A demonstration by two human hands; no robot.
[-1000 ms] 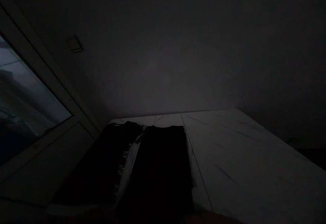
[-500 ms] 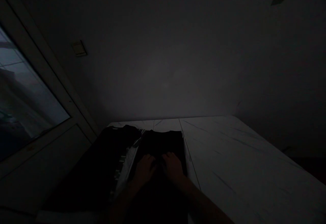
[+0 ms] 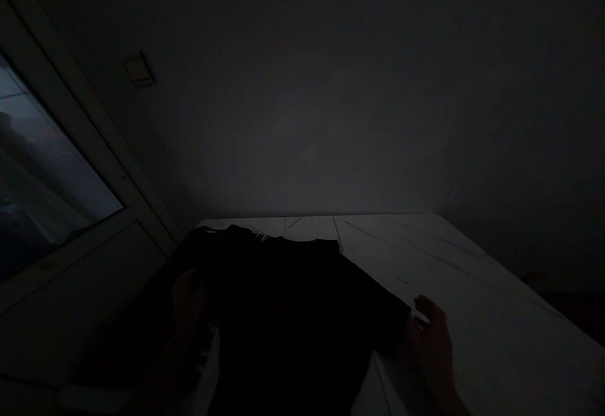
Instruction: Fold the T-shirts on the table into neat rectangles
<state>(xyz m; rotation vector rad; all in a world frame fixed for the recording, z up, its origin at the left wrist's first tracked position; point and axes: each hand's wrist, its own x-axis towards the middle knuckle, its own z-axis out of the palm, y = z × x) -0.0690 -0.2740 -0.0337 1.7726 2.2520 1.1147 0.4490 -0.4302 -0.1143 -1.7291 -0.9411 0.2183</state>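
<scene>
The scene is very dark. A black T-shirt [image 3: 293, 315] lies spread out on the white marbled table [image 3: 472, 290], its neckline toward the wall and its right-hand sleeve [image 3: 378, 309] stretched out sideways. My right hand [image 3: 432, 337] is at the end of that sleeve, thumb and forefinger apart with a gap between them; its lower fingers blend into the dark cloth. My left hand [image 3: 186, 296] is over the shirt's other side, where it meets a second dark garment [image 3: 137, 328]. Blur and shadow hide the left fingers.
A pale wall [image 3: 312, 120] rises behind the table. On it is a light switch [image 3: 138, 69]. A door with a glass pane [image 3: 42, 164] stands at the left. The table's right edge slopes down toward the lower right corner.
My hands have parted from the middle of the narrow folded shirt to either side. The shirt now lies wider, its right-hand sleeve out over the table and its left side over the other garment.
</scene>
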